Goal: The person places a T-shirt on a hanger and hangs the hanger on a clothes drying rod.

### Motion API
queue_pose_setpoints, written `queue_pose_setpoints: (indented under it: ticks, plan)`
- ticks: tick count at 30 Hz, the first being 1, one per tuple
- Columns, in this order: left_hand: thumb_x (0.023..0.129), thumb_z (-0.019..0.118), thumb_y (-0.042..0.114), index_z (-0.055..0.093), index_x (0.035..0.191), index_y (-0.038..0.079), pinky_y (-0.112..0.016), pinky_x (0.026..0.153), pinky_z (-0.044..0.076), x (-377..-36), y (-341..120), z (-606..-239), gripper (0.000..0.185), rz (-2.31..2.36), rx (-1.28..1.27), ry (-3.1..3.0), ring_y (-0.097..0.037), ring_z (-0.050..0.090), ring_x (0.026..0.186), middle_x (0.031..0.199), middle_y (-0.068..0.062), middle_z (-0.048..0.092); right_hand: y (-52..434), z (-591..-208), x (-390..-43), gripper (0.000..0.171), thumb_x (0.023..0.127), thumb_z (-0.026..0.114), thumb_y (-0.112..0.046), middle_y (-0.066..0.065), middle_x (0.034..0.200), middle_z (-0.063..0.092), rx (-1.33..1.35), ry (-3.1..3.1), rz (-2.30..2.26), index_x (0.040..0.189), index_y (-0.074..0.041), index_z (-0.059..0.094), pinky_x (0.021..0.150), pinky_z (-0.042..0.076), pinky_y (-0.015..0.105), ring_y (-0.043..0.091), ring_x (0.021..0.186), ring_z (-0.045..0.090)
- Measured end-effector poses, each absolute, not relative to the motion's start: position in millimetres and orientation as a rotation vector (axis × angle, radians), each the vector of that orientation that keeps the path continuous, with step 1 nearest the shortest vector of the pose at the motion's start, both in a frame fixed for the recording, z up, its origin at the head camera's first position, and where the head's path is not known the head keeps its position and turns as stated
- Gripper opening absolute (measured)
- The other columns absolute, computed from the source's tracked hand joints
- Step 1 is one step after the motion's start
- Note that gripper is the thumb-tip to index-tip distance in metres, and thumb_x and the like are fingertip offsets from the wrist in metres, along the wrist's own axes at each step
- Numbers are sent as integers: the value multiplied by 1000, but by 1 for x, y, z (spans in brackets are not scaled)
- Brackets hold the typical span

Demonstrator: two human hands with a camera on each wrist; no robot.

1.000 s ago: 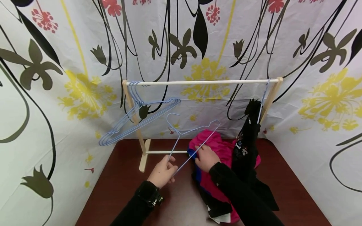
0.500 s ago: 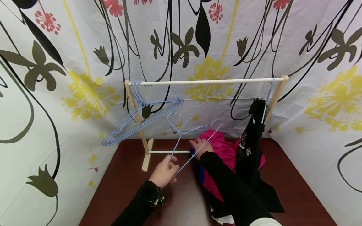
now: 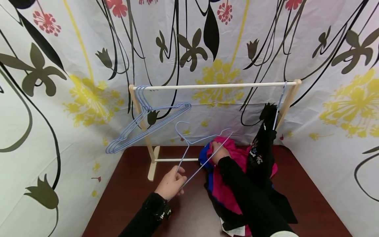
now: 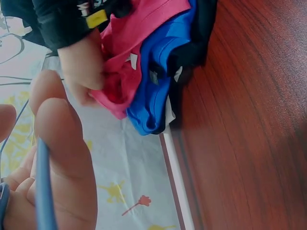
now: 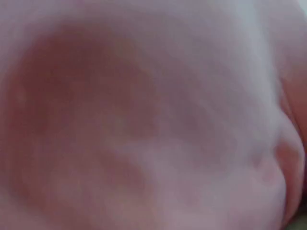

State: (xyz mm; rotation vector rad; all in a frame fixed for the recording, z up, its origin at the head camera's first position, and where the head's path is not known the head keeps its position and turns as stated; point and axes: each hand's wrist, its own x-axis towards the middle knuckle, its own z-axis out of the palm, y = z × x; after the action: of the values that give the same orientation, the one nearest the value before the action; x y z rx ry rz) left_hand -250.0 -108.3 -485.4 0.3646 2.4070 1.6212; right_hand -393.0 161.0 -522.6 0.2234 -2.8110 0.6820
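a patterned curtain (image 3: 168,42) stands behind the table (image 3: 189,214). the rack (image 3: 213,86) spans the table. the pink garment (image 3: 237,156) lies on the table below the rack's right half, with blue cloth (image 4: 151,98) along its edge. a black garment (image 3: 260,164) hangs beside it. blue hangers (image 3: 147,108) hang at the rack's left end. the loose hanger (image 3: 188,144) is off the rack; the left hand (image 3: 171,182) pinches one end. the right hand (image 3: 219,152), fingers curled, grips the pink garment's upper edge.

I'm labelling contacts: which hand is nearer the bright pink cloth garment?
Right. The right hand touches the bright pink cloth garment at its far end; the left hand, apart, left of it, holds a thin blue hanger.
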Motion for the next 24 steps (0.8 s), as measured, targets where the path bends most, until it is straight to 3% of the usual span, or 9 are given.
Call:
queue_pose_setpoints:
  ticks: [5, 10, 16, 20, 24]
  plan:
    - [103, 60, 20, 48, 127, 8, -49, 63, 57, -247, -113, -488, 29, 1616, 365, 2424, -33, 67, 64, 85, -11, 63, 176, -512, -392, 5, 91, 57, -5, 13, 84, 61, 173, -2741, 900, 92, -1, 54, 82, 48, 44, 33, 86, 61]
    - [103, 61, 21, 48, 128, 9, -44, 62, 56, -245, -116, -487, 31, 1579, 350, 2463, -28, 66, 62, 86, -13, 64, 189, -500, -386, 21, 98, 59, -22, 22, 101, 67, 53, -2725, 986, 101, -1, 60, 90, 46, 52, 42, 99, 63]
    - [102, 61, 23, 48, 128, 11, -38, 58, 51, -242, -120, -487, 31, 1506, 338, 2511, -28, 65, 61, 82, -8, 64, 206, -488, -382, 24, 98, 55, -30, 14, 86, 58, -86, -2701, 1043, 89, -8, 51, 78, 41, 44, 34, 85, 55]
    - [103, 61, 22, 48, 128, 10, -38, 57, 51, -240, -123, -486, 31, 1490, 372, 2538, -26, 64, 59, 80, -7, 64, 218, -475, -382, 18, 98, 52, -24, 13, 89, 57, -126, -2647, 1112, 96, -7, 54, 76, 38, 40, 32, 84, 53]
    - [103, 60, 23, 48, 129, 9, -38, 57, 50, -238, -125, -484, 32, 1458, 390, 2564, -23, 63, 58, 80, -8, 64, 228, -467, -383, 24, 99, 49, -21, 17, 102, 61, -128, -2634, 1121, 109, -2, 60, 82, 40, 41, 33, 92, 55]
